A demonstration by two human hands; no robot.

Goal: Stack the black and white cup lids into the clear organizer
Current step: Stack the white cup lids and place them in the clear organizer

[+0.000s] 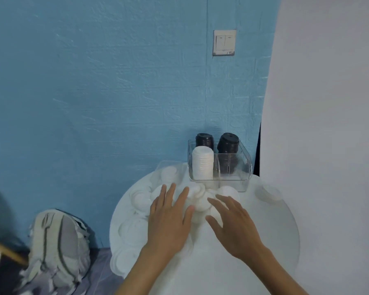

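Both hands are flat out over the round white table (pixel 254 241), fingers spread and straight, not gripping anything. Left hand (pixel 168 218) lies on top of the loose white lids (pixel 136 201) scattered across the table's left side; right hand (pixel 235 224) has its fingertips at a small cluster of white lids (pixel 198 196) in the middle (pretty blurry there, so can't tell if it's actually touching them). Clear organizer (pixel 243 165) sits at the far edge of the table by the blue wall (pixel 94 92). It's got two black lid stacks (pixel 227 145) in the back and one white lid stack (pixel 202 162) front-left. Grey backpack (pixel 58 250) is on the floor to the left.
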